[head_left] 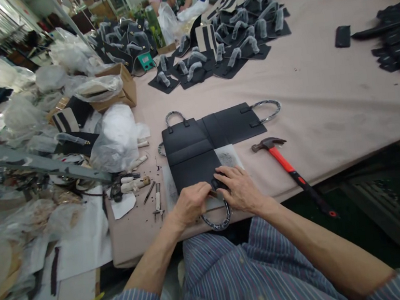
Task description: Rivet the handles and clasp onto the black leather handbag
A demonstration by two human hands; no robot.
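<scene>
A black bag panel (195, 172) with a fold across it lies flat at the near table edge, over a pale sheet (236, 154). Its plastic-wrapped loop handle (221, 225) hangs toward me. My left hand (193, 202) is closed at the panel's near edge, its fingertips pinched beside the handle end; what lies between them is hidden. Curled over the other handle end, my right hand (240, 188) grips the panel edge with thumb and fingers. A second black panel (233, 125) with a handle lies just behind.
A claw hammer (286, 163) with a red and black handle lies to the right, its end past the table edge. Small tools (158, 199) lie at left. Plastic bags (114, 138) and a cardboard box (128, 85) crowd the left; several black handled pieces (193, 70) lie behind.
</scene>
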